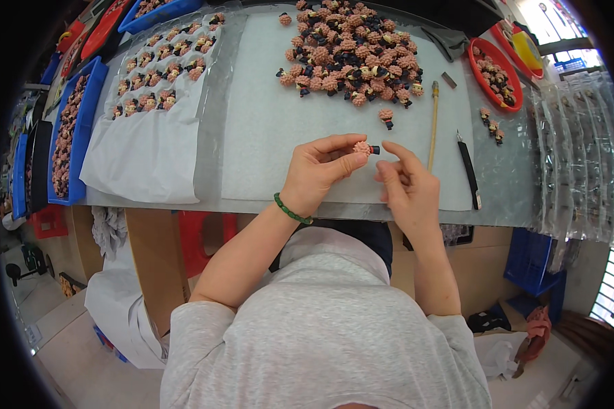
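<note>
The left hand (314,169) holds a small figure (364,147) in a narrow pinch, thumb and fingertips on its pink, bumpy head, with the dark end pointing right. The right hand (412,194) is loosely curled, thumb and forefinger well apart just beside that dark end, and nothing shows between them. The figure is above the near part of the white mat (266,143) on the bench (512,194).

The pinch covers little of the figure, so a slack grip or a nudge from the right forefinger could turn it or drop it. It would probably land on the mat, where it could roll against the loose figure (387,120) just beyond the hands. Squeezing too hard might mark the knobbly head, if it is soft; that cannot be told from here.

To the right lie a thin stick (434,126) and a craft knife (469,170), its point facing far. A careless sweep of the right hand could knock the stick askew or catch the knife's tip.

Farther off, the heap of figures (358,58) is loosely stacked; a bump could send some sliding near. On the left, figures sit in rows on a white sheet (140,167); a left forearm dragging its near edge could pull those rows out of line.
</note>
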Tool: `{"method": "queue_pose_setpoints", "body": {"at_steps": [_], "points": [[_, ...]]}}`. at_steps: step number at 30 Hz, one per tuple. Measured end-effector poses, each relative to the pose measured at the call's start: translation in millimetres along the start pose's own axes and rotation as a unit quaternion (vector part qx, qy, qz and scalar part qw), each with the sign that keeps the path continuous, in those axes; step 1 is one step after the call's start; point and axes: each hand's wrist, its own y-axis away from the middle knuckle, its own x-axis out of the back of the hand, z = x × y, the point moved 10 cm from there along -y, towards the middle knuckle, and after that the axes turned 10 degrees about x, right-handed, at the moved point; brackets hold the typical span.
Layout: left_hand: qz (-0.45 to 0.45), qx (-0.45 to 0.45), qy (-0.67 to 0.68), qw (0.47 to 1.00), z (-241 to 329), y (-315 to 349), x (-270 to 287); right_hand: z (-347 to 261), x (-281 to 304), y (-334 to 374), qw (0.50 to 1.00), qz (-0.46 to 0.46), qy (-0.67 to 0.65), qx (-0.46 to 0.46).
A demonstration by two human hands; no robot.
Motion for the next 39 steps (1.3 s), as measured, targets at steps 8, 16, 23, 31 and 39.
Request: {"method": "queue_pose_setpoints", "body": {"at_steps": [8,16,23,31,39], "points": [[0.008,0.011,-0.008,1.000,1,1,-3,-21,110,3,0.913,0.212,0.305,0.171],[0.015,0.023,-0.009,1.000,-1,-2,-1,-11,133,14,0.873,0.256,0.376,0.177],[0.020,0.023,-0.005,1.000,-3,-3,2,-24,106,9,0.909,0.240,0.268,0.211],[0.022,0.018,-0.011,1.000,-3,-3,3,5,129,1,0.867,0.219,0.416,0.162],[0.005,0.023,-0.023,0.999,2,-1,-3,-10,92,0,0.949,0.203,0.129,0.205]]}}
